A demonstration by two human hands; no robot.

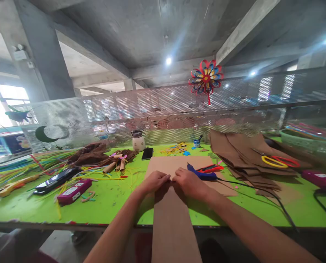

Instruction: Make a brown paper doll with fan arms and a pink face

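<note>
A long strip of brown kraft paper [172, 226] runs from my lap over the table's front edge. At its far end, my left hand [155, 181] and my right hand [189, 181] sit close together, fingers pinched on the paper and partly hiding that end. Beneath them lies a flat tan sheet [163, 163] on the green table [119, 204]. Just beyond my right hand is a blue glue gun [203, 175], its black cord trailing right, beside a red and black tool [211, 168].
To the right are stacked brown paper sheets [234, 149] with yellow-and-red-handled scissors [278, 160]. A phone [147, 153] and a white jar [138, 141] stand at the back. Leftward lie a purple box [74, 191], a black device [56, 179] and a yellow glue gun [17, 186]. A perforated screen [157, 117] closes the back.
</note>
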